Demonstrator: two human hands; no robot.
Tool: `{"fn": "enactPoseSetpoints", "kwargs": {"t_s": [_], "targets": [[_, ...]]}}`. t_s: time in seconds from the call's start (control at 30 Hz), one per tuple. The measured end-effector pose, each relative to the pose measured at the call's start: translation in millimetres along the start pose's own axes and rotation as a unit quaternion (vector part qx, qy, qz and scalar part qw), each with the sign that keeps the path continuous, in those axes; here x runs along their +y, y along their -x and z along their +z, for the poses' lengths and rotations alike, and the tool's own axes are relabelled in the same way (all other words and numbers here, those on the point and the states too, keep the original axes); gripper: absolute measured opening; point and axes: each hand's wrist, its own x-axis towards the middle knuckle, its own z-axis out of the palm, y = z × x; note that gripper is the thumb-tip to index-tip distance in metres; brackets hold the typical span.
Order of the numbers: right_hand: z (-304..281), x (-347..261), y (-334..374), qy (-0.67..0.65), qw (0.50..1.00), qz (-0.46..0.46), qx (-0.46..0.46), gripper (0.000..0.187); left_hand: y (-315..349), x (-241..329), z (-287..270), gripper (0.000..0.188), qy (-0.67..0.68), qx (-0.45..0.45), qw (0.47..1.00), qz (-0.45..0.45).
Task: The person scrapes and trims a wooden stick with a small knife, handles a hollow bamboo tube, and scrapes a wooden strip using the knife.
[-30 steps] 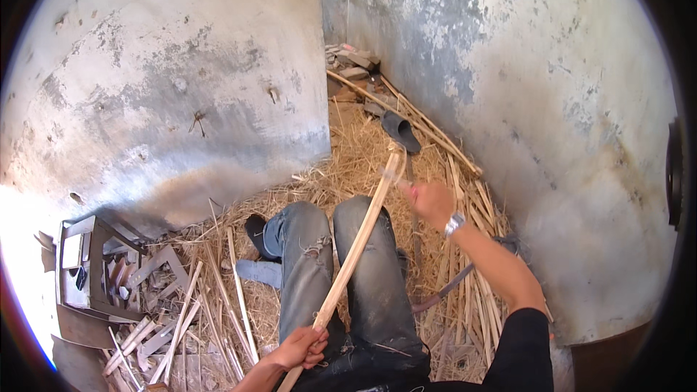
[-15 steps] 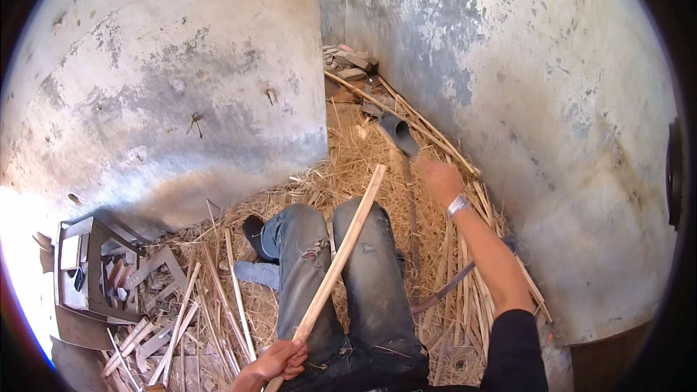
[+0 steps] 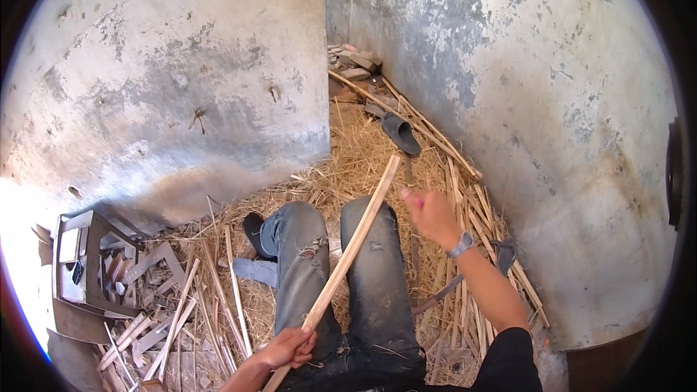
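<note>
My left hand (image 3: 288, 348) is wrapped round the lower part of a long, pale wooden strip (image 3: 348, 250). The strip slants up and to the right across my legs, its far end above my right knee. Just right of that far end is my right hand (image 3: 434, 216), closed, with a watch on the wrist. A small pink object (image 3: 419, 203) shows at its fingers; most of it is hidden, so its kind cannot be told. The right hand and the strip look apart.
Wood shavings (image 3: 356, 134) cover the floor. A dark slipper (image 3: 400, 134) lies ahead. Long strips (image 3: 465, 297) lie along the right wall (image 3: 552, 174). At the left are a wooden frame-like box (image 3: 91, 268) and scrap pieces (image 3: 156, 265). Rubble (image 3: 356, 62) sits in the far corner.
My right hand has come nearer to me and slightly left, and its pink object now shows. The wooden strip's far end has shifted slightly right and away from me.
</note>
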Motion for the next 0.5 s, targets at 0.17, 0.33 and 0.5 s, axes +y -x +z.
{"fn": "enactPoseSetpoints", "kwargs": {"t_s": [0.17, 0.33, 0.5], "targets": [[23.7, -39.8, 59.3, 0.092, 0.987, -0.092, -0.094, 0.061, -19.8, 17.5, 23.4, 0.039, -0.020, 0.018, 1.000, 0.006], [25.4, 12.0, 10.5, 0.109, 0.993, -0.037, -0.011, 0.063, -19.8, 15.3, 26.0, 0.038, -0.012, 0.008, 1.000, 0.008], [25.3, -24.6, 23.5, 0.094, 0.983, -0.136, -0.082, 0.065, -12.2, 8.6, 16.8, 0.040, -0.018, 0.020, 1.000, 0.003]]}}
